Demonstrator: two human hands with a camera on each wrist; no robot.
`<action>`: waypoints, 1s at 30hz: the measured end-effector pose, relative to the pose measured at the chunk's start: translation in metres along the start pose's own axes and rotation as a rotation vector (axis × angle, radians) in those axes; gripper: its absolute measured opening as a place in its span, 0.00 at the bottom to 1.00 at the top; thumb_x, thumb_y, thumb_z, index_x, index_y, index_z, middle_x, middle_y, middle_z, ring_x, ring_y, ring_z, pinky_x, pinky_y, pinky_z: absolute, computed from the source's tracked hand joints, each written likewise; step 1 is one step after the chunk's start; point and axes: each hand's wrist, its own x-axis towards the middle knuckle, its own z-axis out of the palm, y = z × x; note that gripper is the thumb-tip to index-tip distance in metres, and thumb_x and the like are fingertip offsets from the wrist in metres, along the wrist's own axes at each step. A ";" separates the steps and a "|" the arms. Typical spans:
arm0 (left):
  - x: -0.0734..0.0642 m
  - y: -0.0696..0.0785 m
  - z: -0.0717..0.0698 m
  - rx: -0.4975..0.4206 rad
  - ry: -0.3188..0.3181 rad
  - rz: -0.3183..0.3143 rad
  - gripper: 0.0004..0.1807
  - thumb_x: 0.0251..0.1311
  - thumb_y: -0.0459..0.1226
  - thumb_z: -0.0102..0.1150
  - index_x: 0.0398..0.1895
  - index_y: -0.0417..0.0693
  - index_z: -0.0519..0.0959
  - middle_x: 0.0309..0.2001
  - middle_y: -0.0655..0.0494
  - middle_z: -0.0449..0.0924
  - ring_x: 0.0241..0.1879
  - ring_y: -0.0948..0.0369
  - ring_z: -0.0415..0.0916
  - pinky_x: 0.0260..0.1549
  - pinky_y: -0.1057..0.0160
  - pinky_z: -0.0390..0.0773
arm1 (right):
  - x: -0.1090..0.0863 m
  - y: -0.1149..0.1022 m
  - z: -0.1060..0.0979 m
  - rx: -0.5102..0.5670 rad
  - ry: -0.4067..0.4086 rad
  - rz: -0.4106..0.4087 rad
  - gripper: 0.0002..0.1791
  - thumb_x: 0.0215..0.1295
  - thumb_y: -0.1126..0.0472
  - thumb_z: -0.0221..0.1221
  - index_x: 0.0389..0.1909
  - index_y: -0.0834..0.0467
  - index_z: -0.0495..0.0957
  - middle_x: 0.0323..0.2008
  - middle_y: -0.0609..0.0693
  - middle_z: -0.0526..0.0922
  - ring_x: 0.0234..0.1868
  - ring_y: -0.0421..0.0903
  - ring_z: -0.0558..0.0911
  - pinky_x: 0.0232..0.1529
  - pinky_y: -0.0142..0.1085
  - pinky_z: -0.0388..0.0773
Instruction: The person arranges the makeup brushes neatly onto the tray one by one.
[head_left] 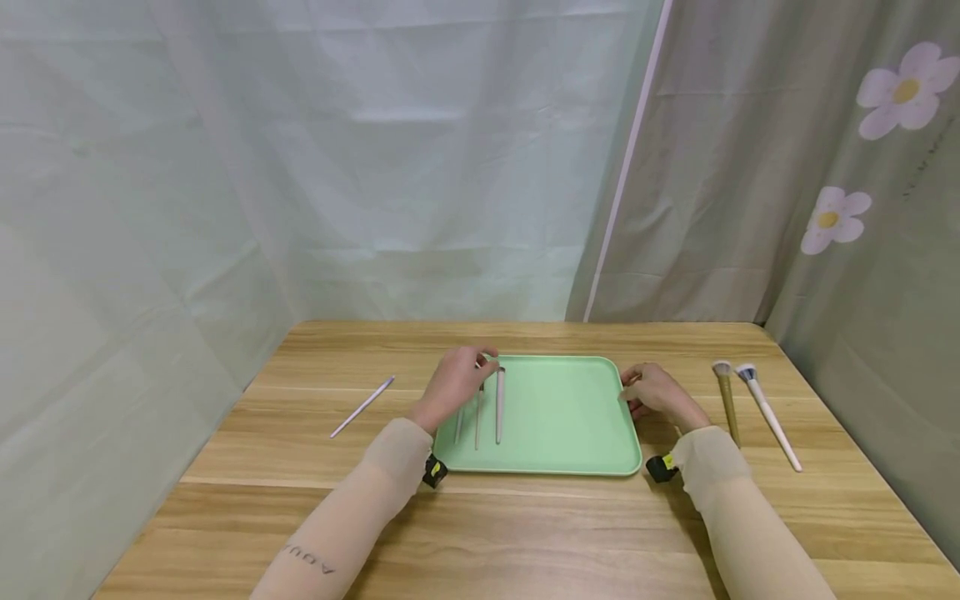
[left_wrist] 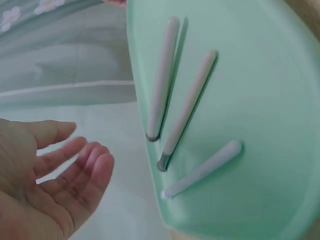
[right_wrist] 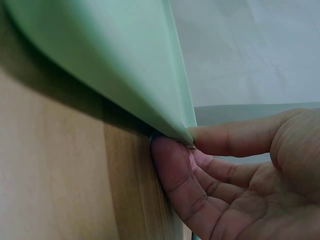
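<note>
A light green tray point(head_left: 566, 417) lies on the table, with three slim-handled brushes in its left part: a pale grey one point(left_wrist: 162, 80), a pinkish one point(left_wrist: 190, 105) and a pale lilac one point(left_wrist: 205, 167). Above the tray's far left corner is my left hand point(head_left: 459, 379), its fingers loosely bent and nothing between them. My right hand point(head_left: 656, 393) pinches the tray's right rim, thumb on top and fingers beneath, as the right wrist view shows. In the head view, my left hand partly hides the brushes and that corner.
Left of the tray lies a thin pale lilac stick-like tool point(head_left: 362, 407). To the right are a makeup brush with a gold handle point(head_left: 728, 407) and one with a white handle point(head_left: 772, 418). Curtains point(head_left: 450, 167) hang behind the wooden table point(head_left: 525, 533).
</note>
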 end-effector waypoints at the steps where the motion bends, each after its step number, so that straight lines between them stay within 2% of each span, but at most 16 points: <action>1: 0.000 -0.001 -0.002 -0.010 0.013 0.005 0.15 0.76 0.39 0.59 0.60 0.45 0.83 0.41 0.53 0.84 0.35 0.58 0.78 0.28 0.63 0.78 | 0.000 0.000 0.000 0.001 0.000 -0.002 0.22 0.67 0.73 0.57 0.60 0.78 0.69 0.36 0.60 0.78 0.30 0.49 0.81 0.31 0.40 0.86; 5: -0.001 -0.007 -0.014 -0.055 0.057 0.018 0.15 0.77 0.41 0.57 0.60 0.48 0.82 0.44 0.53 0.84 0.42 0.56 0.79 0.35 0.60 0.81 | 0.001 0.001 0.000 0.000 0.001 -0.005 0.22 0.67 0.73 0.57 0.59 0.77 0.69 0.37 0.60 0.78 0.30 0.49 0.81 0.32 0.40 0.86; 9: -0.002 -0.014 -0.025 -0.068 0.070 0.030 0.15 0.78 0.41 0.56 0.61 0.48 0.82 0.46 0.52 0.85 0.46 0.54 0.80 0.42 0.55 0.82 | 0.000 -0.001 0.000 -0.003 0.004 -0.005 0.22 0.68 0.73 0.57 0.60 0.77 0.69 0.39 0.62 0.78 0.30 0.49 0.81 0.32 0.41 0.86; 19: -0.005 -0.035 -0.046 -0.083 0.073 0.062 0.15 0.77 0.37 0.57 0.62 0.44 0.82 0.47 0.47 0.85 0.48 0.51 0.81 0.45 0.52 0.82 | 0.001 -0.001 0.000 -0.002 0.005 0.007 0.22 0.68 0.72 0.57 0.61 0.77 0.69 0.40 0.62 0.78 0.30 0.49 0.81 0.33 0.40 0.86; 30: -0.014 -0.059 -0.073 -0.048 0.052 0.050 0.18 0.78 0.40 0.55 0.64 0.43 0.80 0.51 0.46 0.83 0.51 0.49 0.79 0.44 0.52 0.83 | 0.000 -0.001 0.001 -0.003 0.006 0.003 0.22 0.68 0.73 0.57 0.61 0.77 0.69 0.40 0.63 0.78 0.30 0.50 0.82 0.33 0.42 0.87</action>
